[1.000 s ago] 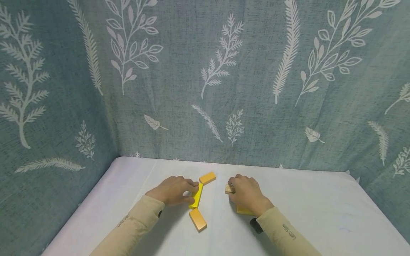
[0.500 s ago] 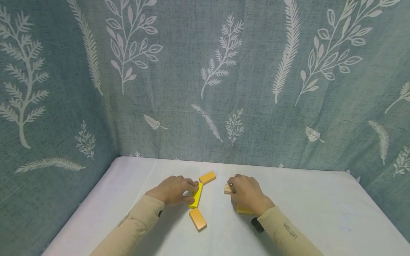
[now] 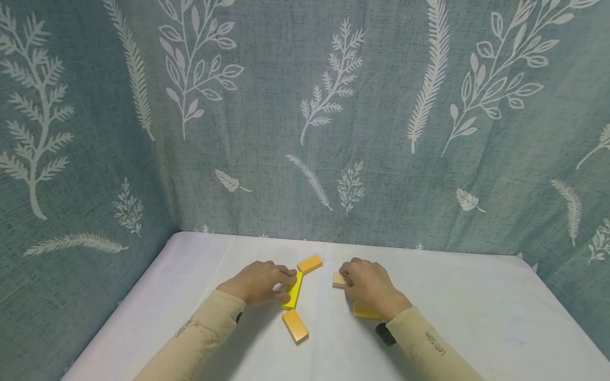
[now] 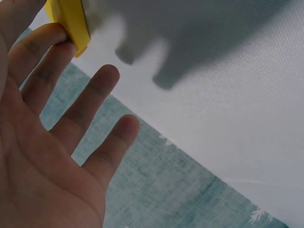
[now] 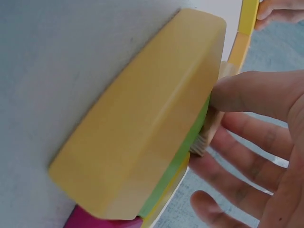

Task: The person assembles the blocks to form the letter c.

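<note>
At the middle of the table, my left hand (image 3: 259,283) pinches a bright yellow block (image 3: 294,293) lying flat, thumb near one end and index finger near the other. In the left wrist view the ring and little fingers are spread away from the yellow block. My right hand (image 3: 374,286) holds a striped plain wooden block (image 3: 339,281) between thumb and fingers. Just beside it, in the right wrist view, are a large pale yellow block (image 5: 142,114), a green block (image 5: 173,168) and a magenta block (image 5: 97,219). The hand partly hides these in the head view.
Two orange blocks touch or nearly touch the yellow block's ends: one at the far end (image 3: 310,263), another at the near end (image 3: 295,325). A white cloth (image 3: 476,312) covers the table. Patterned blue-green curtains (image 3: 267,106) hang behind and at the left.
The wooden block has slid slightly to the left, and more of it shows past my right fingers. My left hand and the yellow block have stayed in place.
</note>
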A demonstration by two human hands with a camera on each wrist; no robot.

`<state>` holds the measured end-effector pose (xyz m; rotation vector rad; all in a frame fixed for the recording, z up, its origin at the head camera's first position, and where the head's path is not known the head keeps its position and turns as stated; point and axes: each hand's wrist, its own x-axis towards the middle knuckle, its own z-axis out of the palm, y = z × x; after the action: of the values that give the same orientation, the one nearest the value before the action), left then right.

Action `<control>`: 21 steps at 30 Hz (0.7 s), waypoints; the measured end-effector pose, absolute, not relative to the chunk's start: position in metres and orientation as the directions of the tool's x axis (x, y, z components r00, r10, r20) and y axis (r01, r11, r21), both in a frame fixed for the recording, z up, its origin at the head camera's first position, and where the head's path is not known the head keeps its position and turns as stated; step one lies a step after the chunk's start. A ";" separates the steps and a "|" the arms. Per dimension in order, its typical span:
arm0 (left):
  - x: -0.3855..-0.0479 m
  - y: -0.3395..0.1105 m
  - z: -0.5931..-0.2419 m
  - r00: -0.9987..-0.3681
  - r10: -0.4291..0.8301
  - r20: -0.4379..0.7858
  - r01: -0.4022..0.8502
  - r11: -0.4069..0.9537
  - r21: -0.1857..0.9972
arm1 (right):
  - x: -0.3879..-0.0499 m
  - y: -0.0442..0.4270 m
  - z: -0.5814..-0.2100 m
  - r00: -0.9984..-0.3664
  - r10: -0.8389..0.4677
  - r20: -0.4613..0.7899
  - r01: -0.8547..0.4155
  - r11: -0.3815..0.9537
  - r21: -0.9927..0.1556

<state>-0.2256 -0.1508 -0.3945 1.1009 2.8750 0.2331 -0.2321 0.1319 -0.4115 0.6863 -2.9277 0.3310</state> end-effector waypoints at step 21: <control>-0.226 -0.152 -0.393 -0.738 0.675 -0.003 0.667 0.729 0.153 | -0.240 0.132 -0.405 -0.766 -0.440 0.469 -0.562 0.812 -0.158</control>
<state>-0.2255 -0.1517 -0.3931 1.1136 2.8671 0.2190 -0.2404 0.1319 -0.4050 0.7501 -2.5813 0.4062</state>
